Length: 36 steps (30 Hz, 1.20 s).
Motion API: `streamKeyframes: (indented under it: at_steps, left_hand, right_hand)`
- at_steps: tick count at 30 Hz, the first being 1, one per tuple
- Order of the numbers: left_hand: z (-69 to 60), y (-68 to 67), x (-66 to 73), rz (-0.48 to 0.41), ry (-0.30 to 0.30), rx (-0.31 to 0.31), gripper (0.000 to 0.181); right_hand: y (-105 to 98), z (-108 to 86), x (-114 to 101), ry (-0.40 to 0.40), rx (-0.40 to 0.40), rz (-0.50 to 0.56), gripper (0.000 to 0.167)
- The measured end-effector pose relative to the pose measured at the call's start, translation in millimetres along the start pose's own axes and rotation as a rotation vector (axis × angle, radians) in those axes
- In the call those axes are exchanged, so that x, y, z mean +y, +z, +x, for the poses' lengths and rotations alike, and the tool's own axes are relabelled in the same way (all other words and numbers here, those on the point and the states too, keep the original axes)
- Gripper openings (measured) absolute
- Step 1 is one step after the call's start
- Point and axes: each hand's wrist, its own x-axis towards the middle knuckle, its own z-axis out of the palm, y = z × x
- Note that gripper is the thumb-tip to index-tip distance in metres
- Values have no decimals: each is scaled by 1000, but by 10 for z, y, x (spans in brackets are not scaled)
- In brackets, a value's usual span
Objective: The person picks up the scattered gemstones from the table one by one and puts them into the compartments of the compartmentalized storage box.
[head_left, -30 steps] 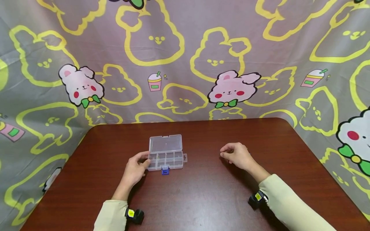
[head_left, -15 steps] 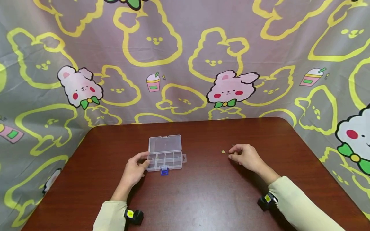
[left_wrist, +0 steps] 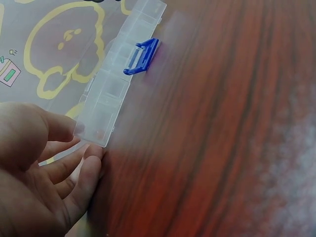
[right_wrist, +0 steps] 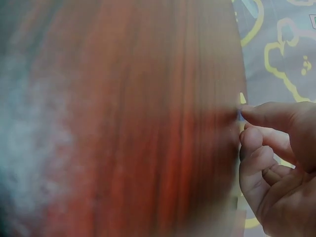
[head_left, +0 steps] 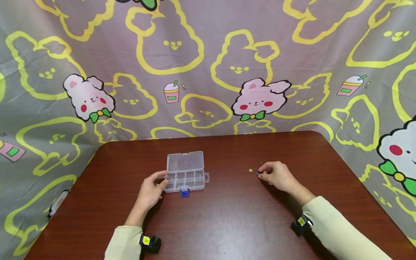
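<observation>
Shifted rightward from a second ago, the right hand (head_left: 276,176) narrowly pinches a small blue piece (head_left: 258,173) on or just over the wooden table (head_left: 221,224); a small yellow piece (head_left: 250,170), not visible then, lies just beside it. The left hand (head_left: 152,187) holds the left end of the clear compartment box (head_left: 195,179), its lid (head_left: 185,161) open. For a sure pinch, keep the touch light and square, with the box held steady
</observation>
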Motion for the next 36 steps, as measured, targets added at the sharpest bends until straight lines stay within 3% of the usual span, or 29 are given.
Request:
streamKeyframes:
  at_steps: [36]
  left_hand:
    - [15,12,3,-32,-20,12,31]
  right_hand:
    - [-12,2,-87,10,-10,-32,5]
